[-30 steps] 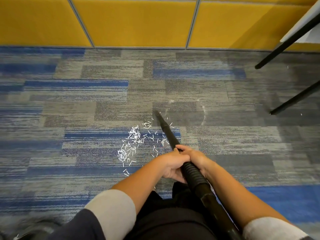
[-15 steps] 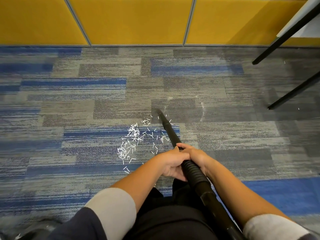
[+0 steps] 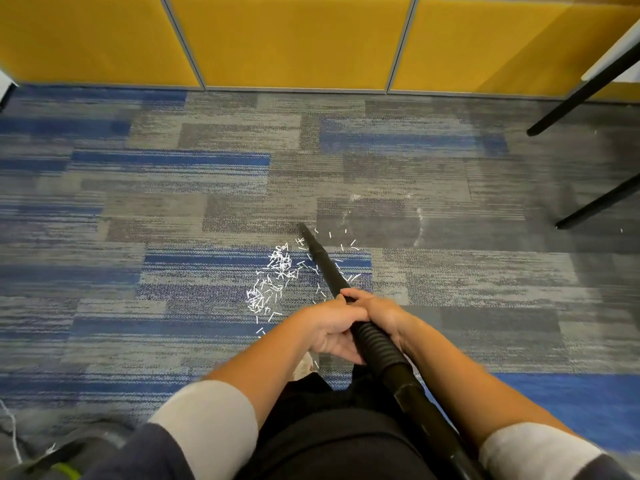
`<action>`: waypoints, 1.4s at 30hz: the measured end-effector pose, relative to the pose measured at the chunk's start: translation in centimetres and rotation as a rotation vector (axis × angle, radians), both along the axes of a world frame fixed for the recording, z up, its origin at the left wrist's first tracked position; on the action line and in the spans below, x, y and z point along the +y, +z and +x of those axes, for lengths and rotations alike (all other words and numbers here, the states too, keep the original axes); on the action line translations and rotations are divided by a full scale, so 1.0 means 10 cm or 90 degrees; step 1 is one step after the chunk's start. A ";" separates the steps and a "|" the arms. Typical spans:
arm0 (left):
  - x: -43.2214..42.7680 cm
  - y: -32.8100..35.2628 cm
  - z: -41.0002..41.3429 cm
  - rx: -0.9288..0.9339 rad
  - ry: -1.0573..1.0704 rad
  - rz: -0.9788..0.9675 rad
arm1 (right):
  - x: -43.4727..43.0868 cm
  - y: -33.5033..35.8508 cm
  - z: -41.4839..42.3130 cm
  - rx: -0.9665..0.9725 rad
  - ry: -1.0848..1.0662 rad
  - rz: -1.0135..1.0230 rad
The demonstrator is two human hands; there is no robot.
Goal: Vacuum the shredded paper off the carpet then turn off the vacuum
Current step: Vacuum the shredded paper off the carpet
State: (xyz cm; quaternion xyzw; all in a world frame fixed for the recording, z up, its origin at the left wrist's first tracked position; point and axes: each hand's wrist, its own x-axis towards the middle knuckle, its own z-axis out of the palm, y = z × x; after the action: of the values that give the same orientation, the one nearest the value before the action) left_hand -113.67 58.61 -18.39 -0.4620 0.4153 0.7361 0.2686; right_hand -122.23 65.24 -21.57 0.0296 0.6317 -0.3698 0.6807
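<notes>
— Paper [image 3: 277, 275] first: where does it lie?
— White shreds in a loose heap on the blue and grey carpet [image 3: 173, 220], just left of the black vacuum tube [image 3: 325, 265]. A few lie scattered to its right, near the tip.
— And the tip?
— Low at the carpet, just past the heap. I cannot tell if it touches.
— Hands?
— Left hand [image 3: 332, 327] and right hand [image 3: 381, 313] touch side by side, fingers curled round the tube where the ribbed hose [image 3: 377, 344] begins.
— Around them?
— Yellow wall panels [image 3: 294, 39] behind, black table legs [image 3: 571, 98] at right.
</notes>
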 end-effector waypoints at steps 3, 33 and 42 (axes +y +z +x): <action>0.02 -0.01 -0.02 -0.006 0.001 0.012 | 0.06 0.00 0.00 0.000 -0.019 0.002; 0.21 -0.33 -0.24 -0.015 -0.109 -0.096 | 0.55 0.05 0.12 -0.011 -0.137 0.022; 0.39 -0.31 -0.47 -0.021 -0.104 -0.058 | 0.73 0.10 0.00 -0.004 -0.197 0.032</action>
State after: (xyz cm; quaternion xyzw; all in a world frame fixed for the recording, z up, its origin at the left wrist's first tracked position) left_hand -118.41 62.54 -21.46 -0.4500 0.4806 0.6844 0.3133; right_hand -122.26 72.53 -20.62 0.1448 0.6265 -0.4542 0.6166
